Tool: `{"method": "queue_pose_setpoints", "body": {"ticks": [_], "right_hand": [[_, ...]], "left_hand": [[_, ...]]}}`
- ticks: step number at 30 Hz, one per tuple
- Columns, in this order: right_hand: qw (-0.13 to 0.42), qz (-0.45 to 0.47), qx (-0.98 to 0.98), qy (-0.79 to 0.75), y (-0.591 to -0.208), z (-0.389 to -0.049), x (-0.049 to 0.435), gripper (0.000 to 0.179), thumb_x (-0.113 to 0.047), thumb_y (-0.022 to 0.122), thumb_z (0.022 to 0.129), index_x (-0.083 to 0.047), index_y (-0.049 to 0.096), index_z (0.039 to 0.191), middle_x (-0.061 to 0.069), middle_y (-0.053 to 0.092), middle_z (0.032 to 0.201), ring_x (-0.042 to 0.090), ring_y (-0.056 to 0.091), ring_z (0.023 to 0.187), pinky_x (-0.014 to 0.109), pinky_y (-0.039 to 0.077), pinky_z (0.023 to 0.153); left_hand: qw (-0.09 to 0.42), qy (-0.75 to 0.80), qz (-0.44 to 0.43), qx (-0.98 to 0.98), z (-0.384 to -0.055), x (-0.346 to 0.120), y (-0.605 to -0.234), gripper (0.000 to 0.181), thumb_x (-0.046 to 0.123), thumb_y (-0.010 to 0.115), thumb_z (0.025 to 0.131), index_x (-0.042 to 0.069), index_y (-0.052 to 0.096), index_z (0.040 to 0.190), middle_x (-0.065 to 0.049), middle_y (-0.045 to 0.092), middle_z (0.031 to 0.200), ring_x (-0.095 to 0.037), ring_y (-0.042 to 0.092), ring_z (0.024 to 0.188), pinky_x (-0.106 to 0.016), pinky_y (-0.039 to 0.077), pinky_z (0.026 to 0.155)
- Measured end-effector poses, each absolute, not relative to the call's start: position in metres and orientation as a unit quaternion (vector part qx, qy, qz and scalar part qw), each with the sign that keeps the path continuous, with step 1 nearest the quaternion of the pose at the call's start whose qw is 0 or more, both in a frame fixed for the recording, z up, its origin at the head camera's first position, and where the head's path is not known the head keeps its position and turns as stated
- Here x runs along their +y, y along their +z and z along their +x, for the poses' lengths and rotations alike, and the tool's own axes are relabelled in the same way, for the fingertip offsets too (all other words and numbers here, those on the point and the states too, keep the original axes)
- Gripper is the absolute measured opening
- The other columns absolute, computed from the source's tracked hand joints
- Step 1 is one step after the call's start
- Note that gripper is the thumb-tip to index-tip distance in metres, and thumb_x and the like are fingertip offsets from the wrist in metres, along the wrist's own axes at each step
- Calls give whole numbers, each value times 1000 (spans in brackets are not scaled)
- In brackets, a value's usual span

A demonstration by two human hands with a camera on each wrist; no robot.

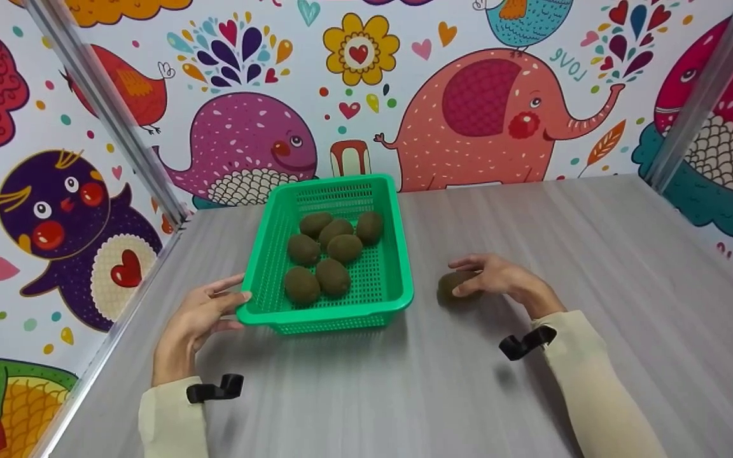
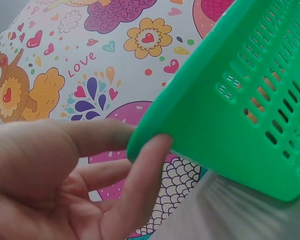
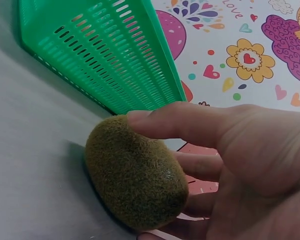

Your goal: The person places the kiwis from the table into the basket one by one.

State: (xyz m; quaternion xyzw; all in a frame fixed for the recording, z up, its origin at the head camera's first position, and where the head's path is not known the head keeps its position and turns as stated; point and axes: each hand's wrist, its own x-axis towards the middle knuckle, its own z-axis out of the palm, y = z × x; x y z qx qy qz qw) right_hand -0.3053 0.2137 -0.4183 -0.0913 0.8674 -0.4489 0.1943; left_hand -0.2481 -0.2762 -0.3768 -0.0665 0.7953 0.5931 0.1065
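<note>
A green plastic basket (image 1: 325, 314) with slotted walls holds several brown kiwis (image 1: 345, 248). My left hand (image 1: 198, 318) pinches the basket's rim at its near left corner, thumb on one side and fingers on the other, as the left wrist view shows close up. To the right of the basket, my right hand (image 1: 500, 278) grips a single kiwi (image 3: 135, 175) low at the table surface. In the right wrist view the thumb lies over the kiwi's top and the other fingers curl behind it, partly hidden.
The grey wood-grain table (image 1: 354, 394) runs back to a wall (image 1: 366, 114) printed with cartoon animals. Metal posts (image 1: 105, 114) stand at the left and right corners. A black wrist mount (image 1: 527, 343) sits on each sleeve.
</note>
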Motion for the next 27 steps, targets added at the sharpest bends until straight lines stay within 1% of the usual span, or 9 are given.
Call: {"method": "queue_pose_setpoints", "body": {"ticks": [6,12,14,20,27], "right_hand": [[191,-93,874,-436,-420,-305,213,63,-23,78,86,-10,55,143,20,52,141,37,44,128,59,37,111],[198,-79,875,-433,-422,-307,209,61,-19,78,85,-8,57,141,20,55,136,34,49,120,50,43,105],[201,-74,874,-436,-421,-306,208,60,-20,77,85,-8,56,141,20,55,136,34,49,120,49,44,105],[192,-65,873,-444,-420,-305,206,59,-26,75,87,-11,56,141,19,54,139,33,49,122,50,44,106],[176,-65,871,-454,-414,-303,202,63,-35,75,87,-11,54,142,19,54,138,34,49,123,48,43,104]], "left_hand": [[107,593,-64,796,-249,-276,-377,66,25,67,97,6,39,154,3,71,105,-7,70,87,-30,61,73],[107,595,-60,794,-248,-277,-377,65,24,66,98,5,38,154,2,72,107,-6,71,88,-27,61,71],[107,595,-60,794,-248,-277,-377,65,24,66,98,5,38,154,1,72,109,-6,71,89,-27,61,70],[106,592,-64,797,-247,-277,-377,65,25,67,97,6,39,153,0,71,110,-6,70,90,-28,61,72],[107,590,-65,798,-248,-276,-378,65,26,67,97,6,40,153,-1,71,111,-7,70,89,-28,61,73]]}}
